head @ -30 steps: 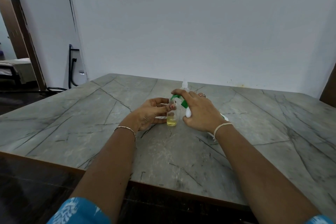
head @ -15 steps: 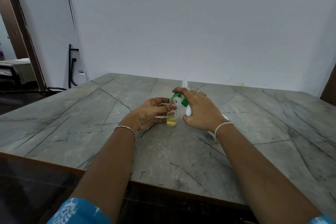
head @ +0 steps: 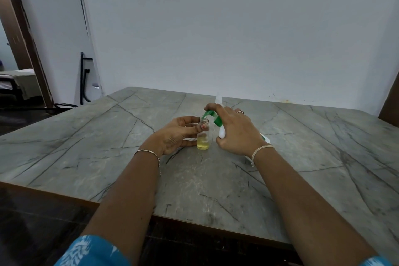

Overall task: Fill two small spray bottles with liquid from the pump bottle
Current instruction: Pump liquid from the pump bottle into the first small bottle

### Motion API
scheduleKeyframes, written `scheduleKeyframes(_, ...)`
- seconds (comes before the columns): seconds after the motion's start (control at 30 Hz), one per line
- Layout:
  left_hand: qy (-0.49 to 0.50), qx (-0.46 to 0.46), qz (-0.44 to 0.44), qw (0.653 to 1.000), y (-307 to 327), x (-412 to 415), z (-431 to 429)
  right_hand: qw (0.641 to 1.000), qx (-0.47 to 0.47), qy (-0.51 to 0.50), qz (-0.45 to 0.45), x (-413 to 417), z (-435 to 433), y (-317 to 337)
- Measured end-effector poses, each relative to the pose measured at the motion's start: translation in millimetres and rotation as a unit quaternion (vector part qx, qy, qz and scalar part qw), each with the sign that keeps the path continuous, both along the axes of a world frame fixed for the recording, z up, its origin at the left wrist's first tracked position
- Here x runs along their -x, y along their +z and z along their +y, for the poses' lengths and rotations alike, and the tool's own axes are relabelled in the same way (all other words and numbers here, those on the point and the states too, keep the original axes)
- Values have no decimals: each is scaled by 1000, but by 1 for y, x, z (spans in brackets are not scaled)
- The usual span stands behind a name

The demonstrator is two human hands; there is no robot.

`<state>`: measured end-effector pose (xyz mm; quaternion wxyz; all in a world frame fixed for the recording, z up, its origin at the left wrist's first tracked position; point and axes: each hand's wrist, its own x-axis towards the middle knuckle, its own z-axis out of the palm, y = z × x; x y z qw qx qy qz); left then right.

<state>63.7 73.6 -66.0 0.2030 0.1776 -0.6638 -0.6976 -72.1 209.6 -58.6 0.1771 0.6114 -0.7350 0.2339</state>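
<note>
Grey veined stone desk (head: 86, 136), bare pale wall behind; filling of bottle 1 under way at desk centre.

Head view: left grip (head: 177, 134) pinches the small spray bottle (head: 203, 139) near its neck; bottle upright on the desk, cap off, yellow liquid low in it. Right grip (head: 237, 129) is curled round the tilted pump bottle (head: 222, 133), forefinger on the green pump head (head: 212, 117), spout at the open mouth. Judged: small bottle is light, clear, slick and tippy, so hold it high and keep the base planted. Pump bottle is bulkier and stiff; hold it round the body. Bottle 2 not surely seen; pale tip (head: 218, 99) behind the right grip, unclear.
</note>
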Motion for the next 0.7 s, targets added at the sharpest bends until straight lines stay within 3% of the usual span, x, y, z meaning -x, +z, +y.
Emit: scheduleKeyframes(0.7, -2, 7, -3, 1000, -1, 0, -1, 1000, 9, -5, -8, -1, 1, 0)
